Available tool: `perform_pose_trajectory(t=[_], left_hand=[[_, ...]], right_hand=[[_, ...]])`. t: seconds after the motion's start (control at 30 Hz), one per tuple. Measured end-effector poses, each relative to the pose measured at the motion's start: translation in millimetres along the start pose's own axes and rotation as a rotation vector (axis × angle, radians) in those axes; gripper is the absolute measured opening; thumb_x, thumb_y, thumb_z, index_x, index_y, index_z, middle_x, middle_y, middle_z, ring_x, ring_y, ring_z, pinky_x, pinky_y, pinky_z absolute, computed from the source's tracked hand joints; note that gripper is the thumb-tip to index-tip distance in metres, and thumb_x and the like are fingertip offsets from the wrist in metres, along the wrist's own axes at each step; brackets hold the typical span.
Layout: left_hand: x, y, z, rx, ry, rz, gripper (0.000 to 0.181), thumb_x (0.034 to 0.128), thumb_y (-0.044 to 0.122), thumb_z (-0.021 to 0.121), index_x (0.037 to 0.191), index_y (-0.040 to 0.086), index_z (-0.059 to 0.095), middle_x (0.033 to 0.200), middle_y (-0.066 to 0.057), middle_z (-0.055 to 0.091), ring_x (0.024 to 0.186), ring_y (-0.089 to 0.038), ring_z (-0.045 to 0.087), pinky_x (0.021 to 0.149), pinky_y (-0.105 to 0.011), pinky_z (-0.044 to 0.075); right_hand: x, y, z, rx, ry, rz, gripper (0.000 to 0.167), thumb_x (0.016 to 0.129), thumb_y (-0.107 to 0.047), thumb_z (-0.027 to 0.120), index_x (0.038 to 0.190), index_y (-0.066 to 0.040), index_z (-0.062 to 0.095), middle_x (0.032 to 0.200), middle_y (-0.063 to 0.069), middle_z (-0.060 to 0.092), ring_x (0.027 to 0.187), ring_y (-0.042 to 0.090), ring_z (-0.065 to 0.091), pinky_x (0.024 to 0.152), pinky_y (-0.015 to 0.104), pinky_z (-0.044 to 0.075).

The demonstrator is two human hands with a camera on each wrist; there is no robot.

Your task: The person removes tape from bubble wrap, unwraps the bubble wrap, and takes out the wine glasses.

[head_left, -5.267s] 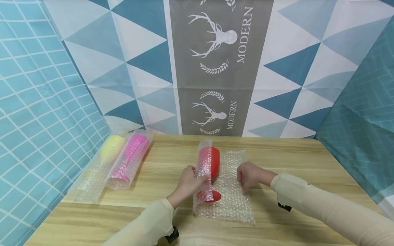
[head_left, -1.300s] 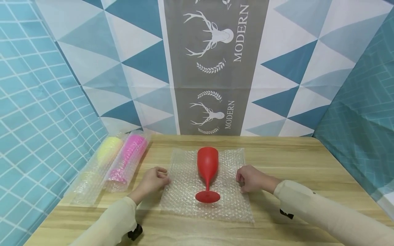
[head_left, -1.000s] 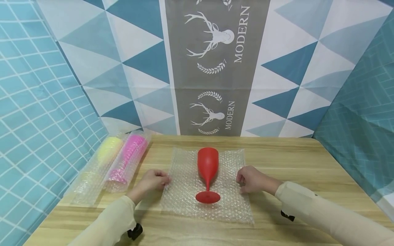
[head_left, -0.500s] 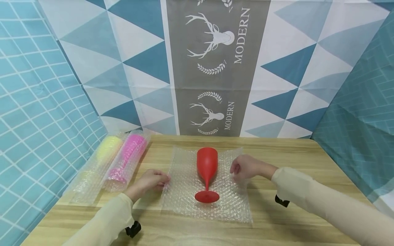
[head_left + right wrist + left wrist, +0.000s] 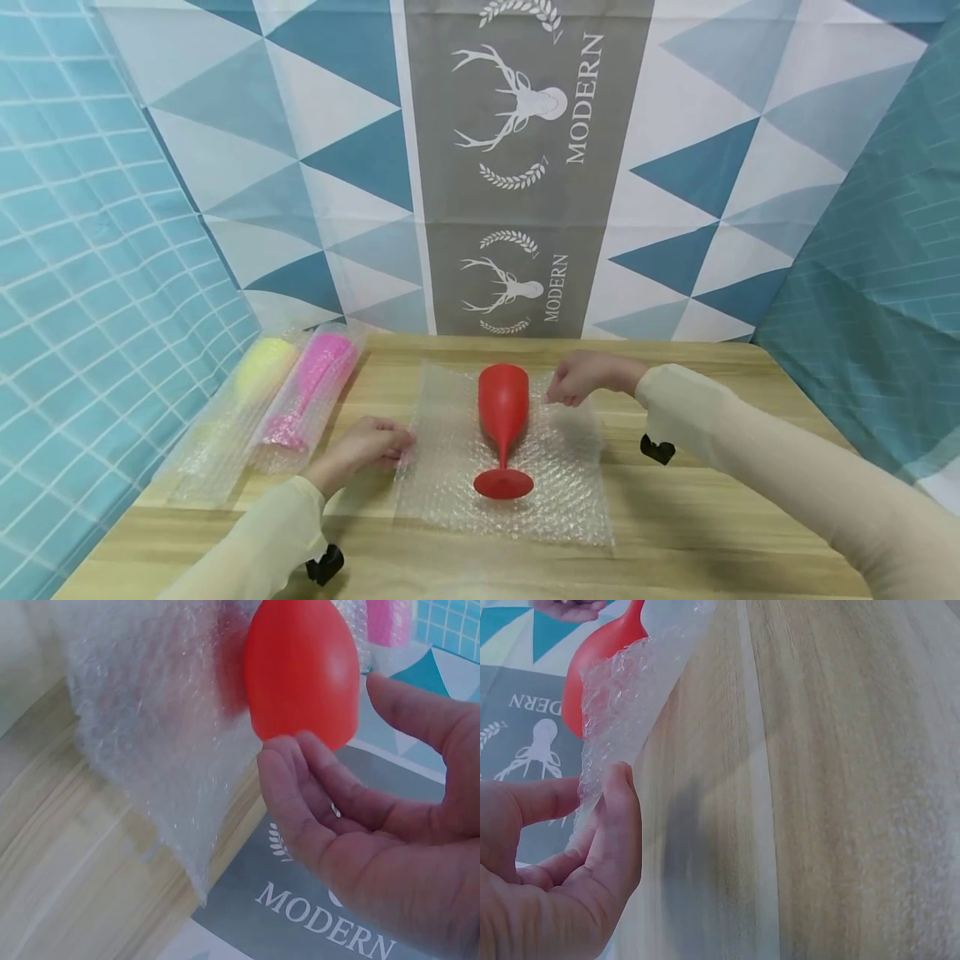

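A red plastic goblet (image 5: 503, 408) lies on a sheet of bubble wrap (image 5: 450, 467) spread on the table, its bowl toward the back wall and its round foot toward the front. At the sheet's left edge, my left hand (image 5: 371, 443) pinches the wrap between thumb and fingers, as the left wrist view (image 5: 577, 877) shows. My right hand (image 5: 588, 377) hovers over the sheet's back right part, just right of the goblet's bowl. In the right wrist view its thumb stands apart from loosely bent fingers (image 5: 289, 787), with nothing held between them.
Two bubble-wrapped goblets, one yellow (image 5: 262, 367) and one pink (image 5: 318, 367), lie side by side at the table's back left. A patterned cloth wall (image 5: 517, 192) rises behind the wooden table (image 5: 675, 517), with blue tiled cloth on the left.
Earlier the left side of the wrap was folded over the goblet; now it lies open flat. My right hand has left the sheet's right edge and moved back and left, toward the bowl.
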State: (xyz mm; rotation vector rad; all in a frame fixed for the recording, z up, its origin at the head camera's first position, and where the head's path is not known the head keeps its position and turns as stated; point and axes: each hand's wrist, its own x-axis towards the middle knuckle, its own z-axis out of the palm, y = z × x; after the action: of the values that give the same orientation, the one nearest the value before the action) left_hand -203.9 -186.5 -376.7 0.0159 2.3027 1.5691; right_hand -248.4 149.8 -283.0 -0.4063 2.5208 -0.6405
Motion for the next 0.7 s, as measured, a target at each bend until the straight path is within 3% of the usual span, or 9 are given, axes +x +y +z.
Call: perform_pose_trajectory(t=[0.23,0.3,0.43,0.53,0.7], left_hand=[[3.6,-1.9,2.0,0.006,0.046,-0.011,0.023,0.0891,0.009,0.059,0.100,-0.011,0.064,0.074,-0.001,0.063,0.068,-0.009,0.059,0.065,-0.023,0.056],[6.0,-1.8,2.6,-0.006,0.045,0.000,0.024,0.0890,0.009,0.058,0.100,-0.012,0.063,0.074,-0.001,0.063,0.067,-0.009,0.059,0.065,-0.023,0.056],[6.5,-1.5,4.1,0.000,0.061,0.000,0.024,0.0890,0.009,0.059,0.099,-0.012,0.063,0.073,-0.002,0.063,0.066,-0.009,0.059,0.064,-0.023,0.056],[3.5,-1.7,5.4,0.007,0.083,-0.020,0.022,0.0888,0.009,0.059,0.098,-0.011,0.064,0.072,-0.003,0.062,0.065,-0.010,0.059,0.063,-0.024,0.056],[-1.1,1.0,7.5,0.030,0.115,0.003,0.021,0.0874,0.007,0.059,0.094,-0.012,0.064,0.072,-0.005,0.063,0.065,-0.010,0.059,0.063,-0.026,0.057]], right_hand=[[14.5,-11,0,0.111,0.027,0.093,0.022,0.090,-0.023,0.063,0.078,-0.005,0.057,0.078,0.001,0.057,0.080,0.013,0.061,0.084,0.029,0.057],[19.6,-13,0,0.201,0.023,0.128,0.022,0.091,-0.020,0.061,0.079,-0.004,0.053,0.077,0.002,0.053,0.075,0.012,0.057,0.083,0.027,0.056],[29.3,-18,1,0.434,0.001,0.202,0.026,0.094,-0.020,0.059,0.103,0.004,0.056,0.088,0.007,0.051,0.076,0.013,0.052,0.090,0.030,0.054],[35.3,-22,4,0.567,-0.001,0.251,0.048,0.093,-0.023,0.060,0.128,0.007,0.048,0.112,0.017,0.052,0.091,0.019,0.055,0.102,0.036,0.050],[42.5,-29,9,0.735,0.044,0.321,0.072,0.090,-0.025,0.064,0.144,0.006,0.027,0.147,0.027,0.032,0.131,0.039,0.042,0.113,0.045,0.040]])
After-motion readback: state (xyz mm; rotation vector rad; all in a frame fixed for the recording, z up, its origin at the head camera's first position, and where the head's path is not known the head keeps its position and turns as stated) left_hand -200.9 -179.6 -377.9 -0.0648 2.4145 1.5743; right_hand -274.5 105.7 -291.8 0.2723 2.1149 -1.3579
